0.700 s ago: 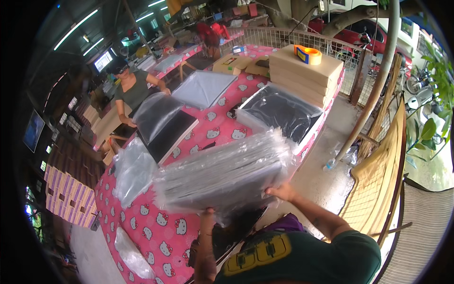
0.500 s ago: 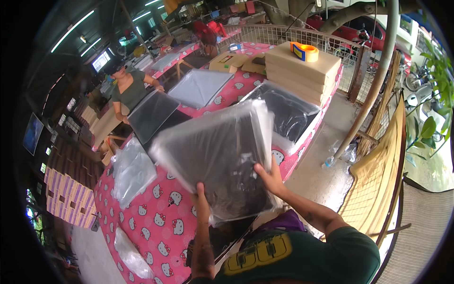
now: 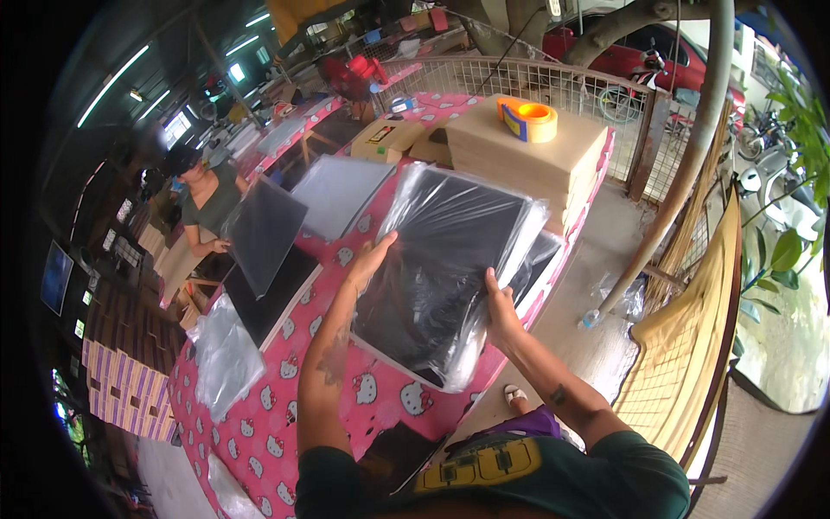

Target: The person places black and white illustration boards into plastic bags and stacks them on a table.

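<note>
Dark green shirt (image 3: 575,474), on the camera wearer: bears large yellow block letters (image 3: 480,463) across the front. Orange roll (image 3: 540,128) on brown boxes (image 3: 519,169): carries a blue label (image 3: 515,124), print too small to read.

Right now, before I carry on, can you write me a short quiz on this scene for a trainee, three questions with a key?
1. Which thing lies on top of the brown cardboard stack?
A) a bottle
B) an orange tape roll
C) a white bowl

2. True or false: the left hand and the right hand both hold the clear-plastic bundle.

3. Fill in the blank: under its printed pattern, the tablecloth is ____.

Key: 1. B; 2. true; 3. pink.
</note>
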Demonstrator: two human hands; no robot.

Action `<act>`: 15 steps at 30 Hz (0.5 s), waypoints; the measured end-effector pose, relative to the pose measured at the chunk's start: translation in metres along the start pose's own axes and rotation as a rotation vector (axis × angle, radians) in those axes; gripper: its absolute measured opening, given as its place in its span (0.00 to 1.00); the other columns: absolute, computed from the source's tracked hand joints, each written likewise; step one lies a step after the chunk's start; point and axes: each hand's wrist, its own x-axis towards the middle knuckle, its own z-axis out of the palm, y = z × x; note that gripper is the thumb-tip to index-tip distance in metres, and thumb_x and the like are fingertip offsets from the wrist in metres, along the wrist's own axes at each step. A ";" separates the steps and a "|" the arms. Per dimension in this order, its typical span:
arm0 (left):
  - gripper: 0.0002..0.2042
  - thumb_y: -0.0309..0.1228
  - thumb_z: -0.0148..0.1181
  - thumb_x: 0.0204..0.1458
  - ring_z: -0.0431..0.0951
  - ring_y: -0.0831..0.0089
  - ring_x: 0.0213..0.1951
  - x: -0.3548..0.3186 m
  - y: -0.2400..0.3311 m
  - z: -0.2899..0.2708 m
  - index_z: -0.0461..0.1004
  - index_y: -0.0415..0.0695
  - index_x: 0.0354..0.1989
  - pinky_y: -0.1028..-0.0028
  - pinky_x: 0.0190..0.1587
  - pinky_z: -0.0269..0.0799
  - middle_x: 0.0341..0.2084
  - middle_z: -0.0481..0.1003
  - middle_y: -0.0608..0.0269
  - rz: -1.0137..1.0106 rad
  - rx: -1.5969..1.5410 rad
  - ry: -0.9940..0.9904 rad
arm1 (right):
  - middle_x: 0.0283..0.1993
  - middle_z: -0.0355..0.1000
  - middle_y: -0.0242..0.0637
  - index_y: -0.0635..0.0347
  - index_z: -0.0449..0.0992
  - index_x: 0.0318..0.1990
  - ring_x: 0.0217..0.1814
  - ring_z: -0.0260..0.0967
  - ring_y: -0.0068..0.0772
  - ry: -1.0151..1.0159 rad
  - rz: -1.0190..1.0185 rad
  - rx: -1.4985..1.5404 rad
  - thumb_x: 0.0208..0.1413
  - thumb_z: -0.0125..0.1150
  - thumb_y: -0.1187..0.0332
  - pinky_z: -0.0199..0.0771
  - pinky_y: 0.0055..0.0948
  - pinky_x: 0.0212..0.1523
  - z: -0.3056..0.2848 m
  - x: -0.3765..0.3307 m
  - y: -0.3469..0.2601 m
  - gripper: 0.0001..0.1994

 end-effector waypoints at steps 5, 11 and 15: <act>0.26 0.56 0.52 0.54 0.71 0.78 0.36 0.095 0.015 0.019 0.76 0.40 0.39 0.73 0.41 0.65 0.29 0.73 0.68 -0.013 0.121 -0.091 | 0.72 0.32 0.53 0.65 0.43 0.59 0.73 0.34 0.52 -0.100 0.031 0.124 0.55 0.59 0.49 0.39 0.60 0.67 -0.019 0.037 -0.020 0.38; 0.28 0.57 0.51 0.53 0.73 0.74 0.41 0.172 -0.048 0.047 0.77 0.40 0.39 0.70 0.44 0.66 0.34 0.76 0.63 -0.005 0.198 0.053 | 0.72 0.32 0.53 0.66 0.34 0.65 0.74 0.33 0.48 -0.164 0.127 0.015 0.51 0.62 0.46 0.42 0.59 0.65 -0.046 0.083 -0.016 0.50; 0.31 0.60 0.46 0.54 0.74 0.66 0.48 0.184 -0.028 0.083 0.75 0.41 0.44 0.66 0.51 0.65 0.39 0.77 0.57 -0.022 0.259 -0.069 | 0.73 0.33 0.51 0.67 0.39 0.64 0.74 0.34 0.48 -0.173 0.157 0.045 0.54 0.59 0.46 0.40 0.56 0.66 -0.065 0.112 -0.018 0.45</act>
